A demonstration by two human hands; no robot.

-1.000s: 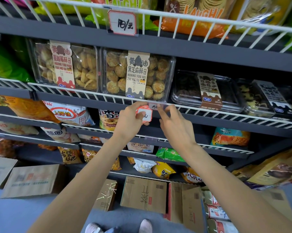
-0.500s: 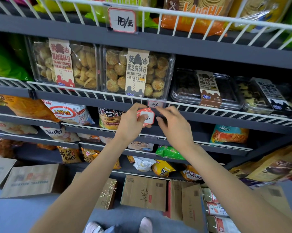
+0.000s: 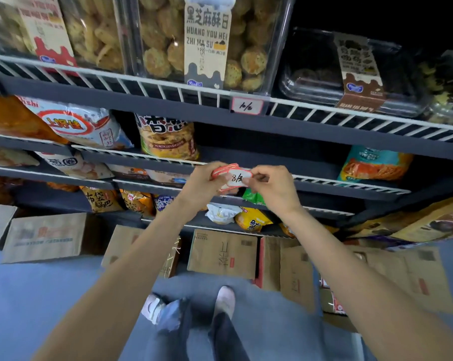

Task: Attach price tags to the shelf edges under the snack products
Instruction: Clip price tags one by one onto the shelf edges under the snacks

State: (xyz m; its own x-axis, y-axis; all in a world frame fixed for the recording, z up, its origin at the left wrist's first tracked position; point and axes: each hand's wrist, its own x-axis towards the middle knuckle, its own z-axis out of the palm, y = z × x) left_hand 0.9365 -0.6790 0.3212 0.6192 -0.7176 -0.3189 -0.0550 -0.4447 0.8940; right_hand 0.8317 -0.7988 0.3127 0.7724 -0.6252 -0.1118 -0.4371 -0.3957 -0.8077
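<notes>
My left hand (image 3: 203,182) grips a small stack of red-bordered white price tags (image 3: 226,170). My right hand (image 3: 273,186) pinches the front tag (image 3: 237,179), which has handwriting on it, at its right edge. Both hands hover in front of a lower shelf rail (image 3: 337,181). One price tag (image 3: 247,106) hangs on the white wire rail (image 3: 142,83) above, under the clear box of sesame cookies (image 3: 207,43).
Dark shelves hold snack bags: a white-and-red bag (image 3: 82,126), a yellow bag (image 3: 168,138), a teal-and-orange bag (image 3: 374,165). A dark cookie tray (image 3: 350,71) sits right of the sesame box. Cardboard boxes (image 3: 221,250) line the floor. My shoes (image 3: 225,299) stand below.
Both hands dropped from the cookie-shelf rail, leaving one tag fixed there. My right hand now pinches the front tag of the stack. The camera has tilted downward.
</notes>
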